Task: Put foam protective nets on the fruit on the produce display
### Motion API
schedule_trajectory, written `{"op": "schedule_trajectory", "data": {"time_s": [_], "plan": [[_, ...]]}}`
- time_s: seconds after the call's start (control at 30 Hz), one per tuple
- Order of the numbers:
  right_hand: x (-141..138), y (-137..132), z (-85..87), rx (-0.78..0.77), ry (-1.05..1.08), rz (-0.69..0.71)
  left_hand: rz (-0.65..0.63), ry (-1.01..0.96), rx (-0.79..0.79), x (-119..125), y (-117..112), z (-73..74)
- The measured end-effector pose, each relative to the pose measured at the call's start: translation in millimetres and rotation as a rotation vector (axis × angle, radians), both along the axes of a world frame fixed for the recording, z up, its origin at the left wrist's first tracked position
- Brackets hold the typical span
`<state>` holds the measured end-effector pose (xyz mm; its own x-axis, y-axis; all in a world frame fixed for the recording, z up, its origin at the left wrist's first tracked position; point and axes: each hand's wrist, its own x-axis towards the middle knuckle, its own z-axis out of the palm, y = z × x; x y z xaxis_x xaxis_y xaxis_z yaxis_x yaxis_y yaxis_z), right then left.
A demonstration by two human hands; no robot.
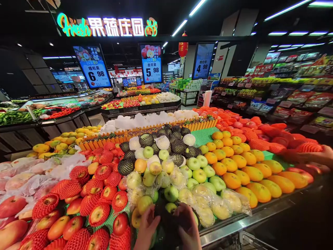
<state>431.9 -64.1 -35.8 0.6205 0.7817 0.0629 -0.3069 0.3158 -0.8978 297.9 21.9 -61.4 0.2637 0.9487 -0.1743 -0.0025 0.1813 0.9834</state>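
My left hand (pixel 148 225) is at the bottom middle, thumb and fingers curled together, close beside a yellowish apple (pixel 145 205). To its right, my right hand (pixel 187 225) has its fingers bent inward. A dark, shapeless thing (pixel 168 227) lies between the two hands; what it is does not show clearly. Just beyond the fingers are a green apple (pixel 171 193) and bagged pale yellow apples (pixel 205 208). Black-netted fruit (pixel 126 167) is heaped farther back.
Red-netted apples (pixel 100 213) fill the left side. Oranges (pixel 231 180) stand in rows to the right, above a metal edge (pixel 234 224). At far right, another person's hand (pixel 326 156) touches red-netted fruit (pixel 309 147). An orange divider (pixel 125 136) crosses behind.
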Motion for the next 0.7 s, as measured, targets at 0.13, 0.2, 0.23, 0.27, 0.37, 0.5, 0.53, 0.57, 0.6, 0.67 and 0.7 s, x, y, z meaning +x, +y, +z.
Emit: {"op": "schedule_trajectory", "data": {"time_s": [0.13, 0.2, 0.23, 0.27, 0.37, 0.5, 0.53, 0.57, 0.6, 0.67, 0.7], "plan": [[11, 1, -11.2, -0.093, -0.301, 0.159, 0.004, 0.057, 0.122, -18, 7, 3.0], [22, 4, -16.8, -0.171, -0.365, 0.249, -0.043, 0.071, 0.204, -19, 5, 2.2], [28, 5, -19.1, -0.213, -0.38, 0.25, -0.072, 0.081, 0.246, -18, 3, 2.1], [34, 7, -20.8, -0.255, -0.39, 0.21, -0.1, 0.096, 0.289, -15, 1, 2.6], [54, 9, -22.9, -0.347, -0.398, -0.056, -0.215, 0.187, 0.392, -4, -4, 8.0], [74, 4, -22.9, -0.372, -0.417, -0.225, -0.366, 0.358, 0.398, 5, -9, 16.9], [76, 2, -23.2, -0.387, -0.443, -0.203, -0.407, 0.416, 0.364, 4, -10, 18.5], [76, 0, -23.8, -0.408, -0.474, -0.168, -0.45, 0.474, 0.324, 4, -10, 20.2], [74, -1, -24.4, -0.432, -0.503, -0.132, -0.497, 0.525, 0.284, 2, -11, 22.2], [68, -3, -24.9, -0.462, -0.544, -0.09, -0.581, 0.577, 0.241, 0, -13, 27.8], [63, -3, -24.4, -0.464, -0.552, -0.087, -0.596, 0.575, 0.247, -1, -14, 31.6]]}}
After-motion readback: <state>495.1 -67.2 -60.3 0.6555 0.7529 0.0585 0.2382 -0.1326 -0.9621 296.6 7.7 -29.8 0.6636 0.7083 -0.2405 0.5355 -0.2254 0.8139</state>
